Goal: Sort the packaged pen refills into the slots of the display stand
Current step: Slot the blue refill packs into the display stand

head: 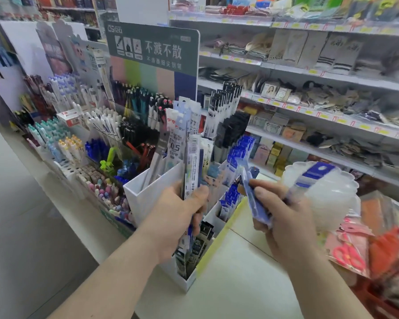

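A white stepped display stand (pixel 145 194) sits on a light counter, its slots holding packaged pen refills in black, white and blue. My left hand (pixel 177 215) grips a fanned bunch of refill packs (pixel 184 146), upright over the stand's upper slots. My right hand (pixel 283 212) is just right of the stand and holds several blue-and-clear refill packs (pixel 256 199), one with a blue header (pixel 316 173) slanting up to the right. Blue packs (pixel 237 153) fill the slots on the stand's right side; dark packs (pixel 198 247) fill a front slot.
Racks of pens (pixel 97 134) crowd the counter left of the stand, behind a green sign board (pixel 154 49). Shelves of packaged goods (pixel 309 95) run along the right. A clear plastic bag (pixel 327 192) and red scissors in a pack (pixel 348 252) lie at the right.
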A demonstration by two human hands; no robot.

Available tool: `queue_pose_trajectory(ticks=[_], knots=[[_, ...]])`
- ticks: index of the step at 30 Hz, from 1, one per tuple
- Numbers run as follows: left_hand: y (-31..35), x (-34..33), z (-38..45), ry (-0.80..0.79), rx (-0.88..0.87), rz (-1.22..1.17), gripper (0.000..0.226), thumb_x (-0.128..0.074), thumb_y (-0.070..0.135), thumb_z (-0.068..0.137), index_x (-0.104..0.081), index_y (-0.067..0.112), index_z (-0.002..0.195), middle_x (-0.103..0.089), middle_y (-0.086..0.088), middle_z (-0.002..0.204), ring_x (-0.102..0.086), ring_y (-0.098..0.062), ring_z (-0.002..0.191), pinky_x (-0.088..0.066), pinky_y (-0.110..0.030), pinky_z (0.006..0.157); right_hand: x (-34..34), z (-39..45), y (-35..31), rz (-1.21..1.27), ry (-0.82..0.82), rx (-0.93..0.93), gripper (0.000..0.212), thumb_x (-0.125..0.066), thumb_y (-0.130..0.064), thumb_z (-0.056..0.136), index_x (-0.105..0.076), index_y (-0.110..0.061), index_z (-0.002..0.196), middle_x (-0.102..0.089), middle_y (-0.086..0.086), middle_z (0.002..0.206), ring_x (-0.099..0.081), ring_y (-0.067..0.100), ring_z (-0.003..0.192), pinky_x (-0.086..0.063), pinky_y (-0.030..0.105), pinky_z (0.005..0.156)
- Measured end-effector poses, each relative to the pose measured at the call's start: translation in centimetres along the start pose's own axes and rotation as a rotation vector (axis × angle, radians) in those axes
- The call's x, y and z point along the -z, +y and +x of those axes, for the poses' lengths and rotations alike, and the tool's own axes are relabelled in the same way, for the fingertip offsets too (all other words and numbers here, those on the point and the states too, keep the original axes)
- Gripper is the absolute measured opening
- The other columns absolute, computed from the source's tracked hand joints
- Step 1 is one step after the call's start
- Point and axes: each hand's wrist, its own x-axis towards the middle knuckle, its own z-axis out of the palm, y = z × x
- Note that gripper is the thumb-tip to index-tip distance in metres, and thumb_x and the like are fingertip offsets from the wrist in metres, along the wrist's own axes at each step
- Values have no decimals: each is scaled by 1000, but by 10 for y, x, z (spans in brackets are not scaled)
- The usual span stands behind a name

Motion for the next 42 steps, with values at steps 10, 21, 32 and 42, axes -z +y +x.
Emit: queue_pose_trajectory(ticks=[10, 21, 32, 42], knots=[[-19, -28, 8, -146, 12, 178, 38, -80, 14, 58, -59, 11, 90, -60, 0, 64, -46, -19, 52, -37, -23, 40, -2, -11, 19, 11, 94, -12, 27, -60, 11, 89, -47, -13, 89, -52, 4, 52, -47, 17, 34, -32, 23, 36], [-21, -31, 14, -144, 40, 199, 25, -79, 3, 77, -58, 11, 89, -61, 6, 63, -51, -10, 48, -38, -21, 39, 49, 36, -4, -184, 323, 55, 23, -67, -8, 92, -65, -13, 69, -51, -5, 50, -37, 8, 42, -29, 22, 39], [-23, -38, 26, -108, 149, 46, 13, -66, 1, 91, -59, 10, 96, -62, 2, 58, -55, -8, 49, -43, -21, 42, 72, 140, 63, -569, 615, 24, 25, -58, -24, 88, -56, -4, 73, -69, 18, 82, -66, 44, 76, -55, 57, 73], [-21, -26, 29, -72, 142, 21, 13, -67, 1, 89, -60, 12, 94, -63, 2, 65, -56, -10, 53, -44, -21, 43, 73, 190, 127, -518, 499, -399, 28, -60, -40, 90, -63, -15, 79, -71, 9, 70, -60, 18, 40, -44, 28, 48]])
